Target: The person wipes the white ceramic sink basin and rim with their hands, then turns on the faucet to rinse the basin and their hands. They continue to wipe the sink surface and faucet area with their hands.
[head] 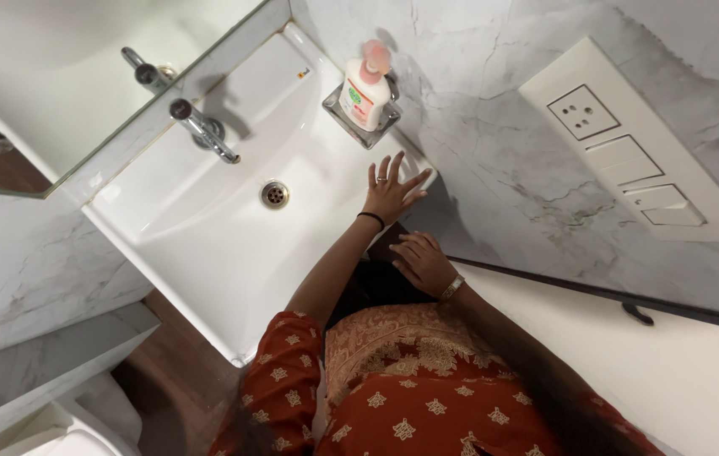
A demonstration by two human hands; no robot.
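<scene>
Grey-veined marble walls (494, 152) close in this small washroom, with a mirror (64, 76) tilted above the basin and a white switch plate (629, 143) set into the wall on the right. The white rectangular sink (208, 253) takes up the middle, its bowl looking dry, a chrome tap (203, 131) leaning over it and a round drain (274, 194) just below the spout. On the back corner ledge sits a pump bottle of soap (366, 84), white with a pink top, standing upright in a small metal holder (361, 118). The person in the patterned orange tunic (393, 388) reaches forward with the left hand (391, 192), fingers spread wide and gripping nothing, the palm seemingly resting on or just over the sink's right rim, near the soap but not touching it. The right hand (423, 262) hangs lower, close to the body, fingers loosely curled and empty. To my eye the risk lies with that bottle: it is tall, perched at the very corner, and a sideways brush from the spread fingers could tip it out of the holder into the bowl. A wet rim could also let the leaning palm slide.
</scene>
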